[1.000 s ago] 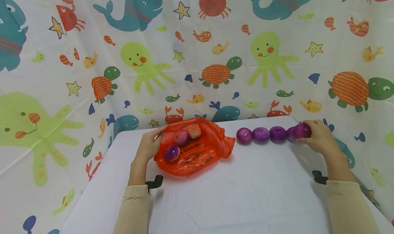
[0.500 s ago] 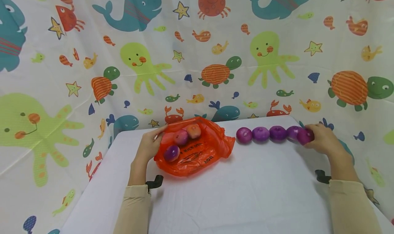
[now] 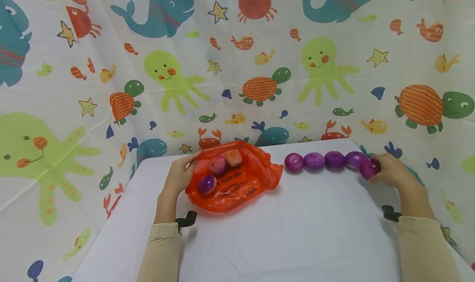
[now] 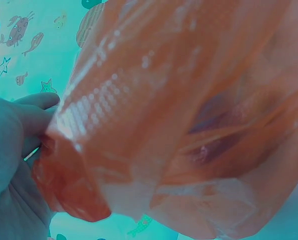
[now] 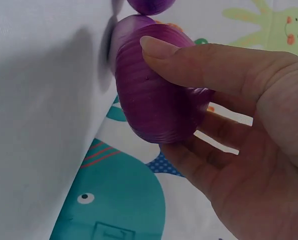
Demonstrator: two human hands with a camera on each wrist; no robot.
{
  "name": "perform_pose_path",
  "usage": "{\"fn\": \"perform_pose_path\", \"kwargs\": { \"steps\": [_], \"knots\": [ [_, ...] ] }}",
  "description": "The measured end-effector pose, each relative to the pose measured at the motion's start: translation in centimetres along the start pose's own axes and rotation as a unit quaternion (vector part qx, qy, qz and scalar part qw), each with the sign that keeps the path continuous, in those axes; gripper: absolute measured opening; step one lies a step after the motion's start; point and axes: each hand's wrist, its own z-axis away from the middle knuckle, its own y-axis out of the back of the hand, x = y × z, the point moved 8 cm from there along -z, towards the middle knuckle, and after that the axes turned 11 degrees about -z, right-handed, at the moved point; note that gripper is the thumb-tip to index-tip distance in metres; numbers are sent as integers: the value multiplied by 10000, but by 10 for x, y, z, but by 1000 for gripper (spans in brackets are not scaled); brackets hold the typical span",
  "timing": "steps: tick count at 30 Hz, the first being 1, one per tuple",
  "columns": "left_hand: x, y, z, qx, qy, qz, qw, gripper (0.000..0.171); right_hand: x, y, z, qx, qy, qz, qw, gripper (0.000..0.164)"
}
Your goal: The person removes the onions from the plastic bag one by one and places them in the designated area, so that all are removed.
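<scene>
At the right end of a row on the table, my right hand (image 3: 393, 172) pinches a red onion (image 3: 369, 168). In the right wrist view, the thumb lies across the top of this held onion (image 5: 154, 95) and the fingers come from below. It overlaps the last onion of the row (image 3: 355, 160). My left hand (image 3: 181, 175) grips the left edge of an orange-red plastic bag (image 3: 237, 195). Inside the bag lie a red onion (image 3: 207, 184) and two rounder, redder and orange-tinted ones (image 3: 217, 165). The left wrist view shows the bag's film (image 4: 139, 140) bunched at the fingers.
Several red onions (image 3: 314, 161) line the back right of the white table (image 3: 289, 232), side by side. A curtain (image 3: 222, 47) printed with sea animals hangs right behind the table's back edge. The right hand is close to the table's right edge.
My right hand has moved a little right and down with the onion, uncovering more of the onion beside it. The left hand and the bag stay where they were.
</scene>
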Motion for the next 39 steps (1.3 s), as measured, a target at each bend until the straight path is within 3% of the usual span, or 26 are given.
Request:
{"fn": "perform_pose_path", "kwargs": {
  "steps": [17, 39],
  "knots": [
    [3, 1, 0, 8, -41, -1, 10000, 41, 24, -10, -4, -220, -274, 113, 9993, 90],
    [2, 2, 0, 34, -58, 12, 10000, 42, 25, -12, -5, -304, -276, 49, 9991, 90]
  ]
}}
